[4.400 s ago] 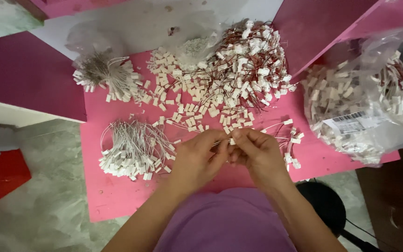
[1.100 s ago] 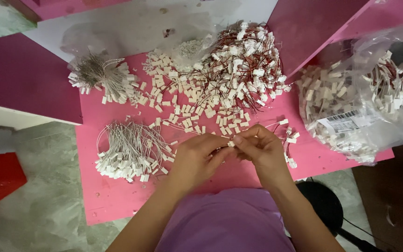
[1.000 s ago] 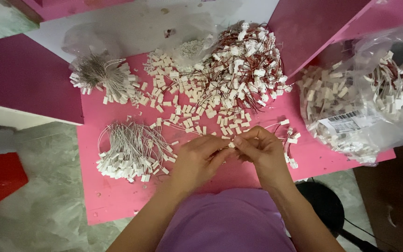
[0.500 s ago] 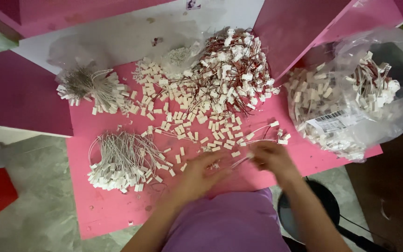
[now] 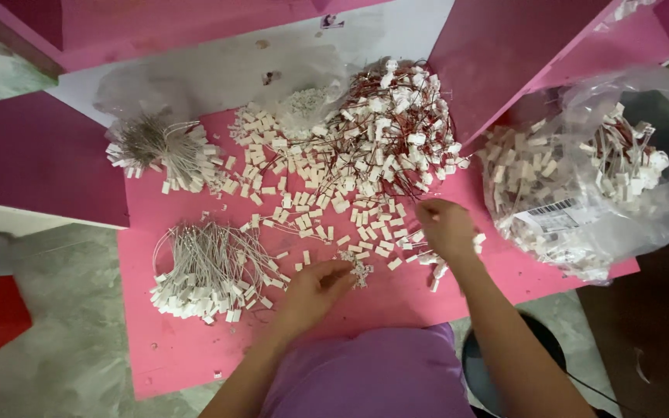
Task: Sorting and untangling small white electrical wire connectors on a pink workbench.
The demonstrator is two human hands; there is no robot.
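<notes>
Looking like really light, fiddly stuff here: tiny white plastic connectors (image 5: 327,213), stiff little housings, probably a bit slick, and easy to flick away. Best pinching one across its flat sides with fingertips, not pulling by any wire.

Right hand (image 5: 444,226) reaching out toward the near edge of the loose scatter, knuckles up and fingers curled down over the pieces; hard telling whether anything is actually pinched, since the fingertips are hidden underneath. A few connectors lying just beside it, toward the front edge of the pink board (image 5: 396,302).

Left hand (image 5: 315,288) resting lower, near the front edge, loosely open with fingertips touching a small cluster of white bits (image 5: 359,268).

Sitting to the left on the board, well apart from both hands: a bundle of thin wires with white ends (image 5: 210,271). Piled at the back edge: a tangle of red-wired connectors (image 5: 396,131). Off the right edge: a clear plastic bag (image 5: 590,186) stuffed with more.
</notes>
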